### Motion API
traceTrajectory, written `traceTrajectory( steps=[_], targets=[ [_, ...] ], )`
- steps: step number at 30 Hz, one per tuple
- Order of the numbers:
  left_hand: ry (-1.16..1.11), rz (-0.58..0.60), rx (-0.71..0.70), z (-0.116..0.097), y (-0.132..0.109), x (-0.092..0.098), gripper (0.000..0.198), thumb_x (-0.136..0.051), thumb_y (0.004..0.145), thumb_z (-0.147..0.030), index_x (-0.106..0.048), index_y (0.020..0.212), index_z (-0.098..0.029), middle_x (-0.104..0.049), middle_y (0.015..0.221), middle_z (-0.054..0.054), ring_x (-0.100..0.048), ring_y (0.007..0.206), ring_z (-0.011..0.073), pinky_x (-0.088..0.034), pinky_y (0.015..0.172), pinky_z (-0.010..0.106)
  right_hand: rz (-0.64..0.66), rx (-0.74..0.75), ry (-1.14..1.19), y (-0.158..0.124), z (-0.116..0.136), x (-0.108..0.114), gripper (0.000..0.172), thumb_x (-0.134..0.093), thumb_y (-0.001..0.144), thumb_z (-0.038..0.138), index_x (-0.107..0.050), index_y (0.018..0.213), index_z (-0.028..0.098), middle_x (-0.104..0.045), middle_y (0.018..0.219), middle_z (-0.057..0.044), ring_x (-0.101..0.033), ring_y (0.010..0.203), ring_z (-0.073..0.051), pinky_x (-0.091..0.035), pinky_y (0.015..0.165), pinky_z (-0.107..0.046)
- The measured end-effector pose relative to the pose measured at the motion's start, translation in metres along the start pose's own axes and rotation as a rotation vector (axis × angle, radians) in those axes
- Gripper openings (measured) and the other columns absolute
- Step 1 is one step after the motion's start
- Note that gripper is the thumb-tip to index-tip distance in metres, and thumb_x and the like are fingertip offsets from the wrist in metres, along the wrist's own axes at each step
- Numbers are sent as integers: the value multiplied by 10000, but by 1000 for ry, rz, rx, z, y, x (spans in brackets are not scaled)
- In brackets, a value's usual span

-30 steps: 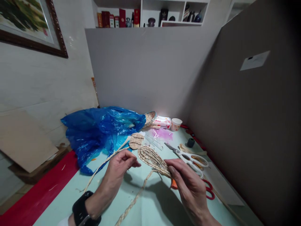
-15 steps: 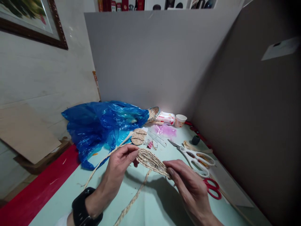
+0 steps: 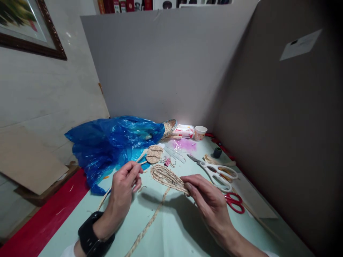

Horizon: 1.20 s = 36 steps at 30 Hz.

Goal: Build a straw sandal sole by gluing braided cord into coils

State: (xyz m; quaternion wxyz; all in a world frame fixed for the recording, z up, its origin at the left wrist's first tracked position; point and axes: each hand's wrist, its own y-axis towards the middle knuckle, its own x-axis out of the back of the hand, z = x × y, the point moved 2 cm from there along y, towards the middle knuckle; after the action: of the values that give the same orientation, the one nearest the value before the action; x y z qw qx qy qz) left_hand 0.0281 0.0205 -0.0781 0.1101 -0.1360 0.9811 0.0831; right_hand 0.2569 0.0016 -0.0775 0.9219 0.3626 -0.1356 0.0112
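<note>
A coiled, sole-shaped piece of straw braid point(image 3: 167, 177) is held up above the table by its narrow end. My right hand point(image 3: 207, 200) pinches that end between thumb and fingers. From beneath the piece a loose braid tail point(image 3: 151, 221) runs down toward the near edge. My left hand point(image 3: 125, 184) is apart from the piece, to its left, with thumb and fingertips pinched together. Whatever is in that pinch is too small to make out. Just behind lies a second coiled straw piece point(image 3: 154, 154), rounded, with dark lines across it.
A blue plastic bag point(image 3: 115, 139) covers the back left, with a woven basket point(image 3: 169, 127) beside it. White-handled scissors point(image 3: 215, 175), red-handled scissors point(image 3: 235, 202), a dark thread spool point(image 3: 217, 152) and a paper cup point(image 3: 200, 132) stand or lie at right. Pink clips point(image 3: 167, 162) lie mid-table.
My left hand has come off the rounded end of the braided piece and moved left. The right hand still holds the narrow end. The whole view has shifted slightly.
</note>
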Motion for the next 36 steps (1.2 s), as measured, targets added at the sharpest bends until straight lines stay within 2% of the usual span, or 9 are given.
traceTrajectory(
  steps=[6, 9, 14, 17, 22, 25, 29, 34, 36],
  targets=[
    [-66, -100, -19, -7, 10, 12, 451, -706, 825, -408, -399, 571, -197, -285, 485, -114, -218, 377, 35, -191, 356, 150, -95, -219, 57, 5, -8, 6, 151, -625, 929, 274, -772, 922, 242, -761, 880, -15, -693, 775, -146, -538, 680, -198],
    [-59, -78, 4, -7, 12, 13, 471, -730, 810, -440, -424, 552, -191, -283, 452, -117, -223, 356, 29, -185, 346, 151, -128, -263, 61, 6, -11, 9, 156, -621, 935, 290, -769, 929, 242, -767, 891, -7, -698, 765, -138, -536, 653, -180],
    [-2, 69, 62, -3, 3, -4, 321, -828, 695, -404, -636, 627, -155, -541, 513, -44, -536, 459, 80, -439, 485, 182, -134, -267, 80, 5, -11, 7, 164, -617, 931, 295, -770, 928, 237, -764, 913, -11, -694, 814, -144, -539, 719, -196],
    [47, 166, 86, 0, -9, -16, 237, -844, 669, -334, -713, 705, -139, -654, 586, 10, -637, 551, 129, -504, 580, 220, -131, -244, 97, 3, -8, 4, 167, -614, 930, 290, -770, 948, 232, -760, 920, -21, -686, 815, -151, -533, 722, -218],
    [105, 236, 73, -2, -19, -18, 251, -772, 766, -352, -672, 662, -146, -497, 452, -56, -445, 369, 65, -352, 409, 188, -126, -233, 120, 1, -4, 3, 173, -619, 923, 298, -775, 953, 228, -747, 895, -25, -663, 766, -159, -518, 681, -248],
    [115, 143, -17, -14, -15, -9, 300, -691, 849, -382, -620, 643, -176, -309, 436, -113, -318, 357, 43, -292, 391, 172, -152, -273, 139, 3, -4, 8, 162, -640, 905, 309, -775, 934, 225, -754, 900, -26, -666, 796, -175, -515, 698, -262],
    [174, 58, -127, -32, -9, 2, 262, -654, 878, -350, -618, 670, -195, -254, 444, -120, -222, 377, 55, -285, 400, 188, -209, -343, 168, 8, -11, 16, 178, -658, 901, 345, -775, 965, 227, -752, 873, -12, -642, 742, -160, -503, 678, -263],
    [386, 76, -194, -41, -12, 9, 300, -729, 801, -306, -559, 573, -209, -497, 469, -56, -434, 428, 96, -346, 456, 220, -246, -366, 225, 13, -21, 21, 214, -669, 891, 371, -770, 992, 212, -720, 825, -6, -596, 665, -138, -479, 613, -255],
    [511, 106, -219, -41, -11, 11, 211, -741, 774, -283, -645, 600, -211, -598, 524, -22, -500, 479, 123, -394, 505, 231, -259, -356, 239, 15, -24, 22, 212, -669, 892, 365, -766, 999, 209, -691, 774, 7, -580, 660, -133, -469, 626, -257]
  ],
)
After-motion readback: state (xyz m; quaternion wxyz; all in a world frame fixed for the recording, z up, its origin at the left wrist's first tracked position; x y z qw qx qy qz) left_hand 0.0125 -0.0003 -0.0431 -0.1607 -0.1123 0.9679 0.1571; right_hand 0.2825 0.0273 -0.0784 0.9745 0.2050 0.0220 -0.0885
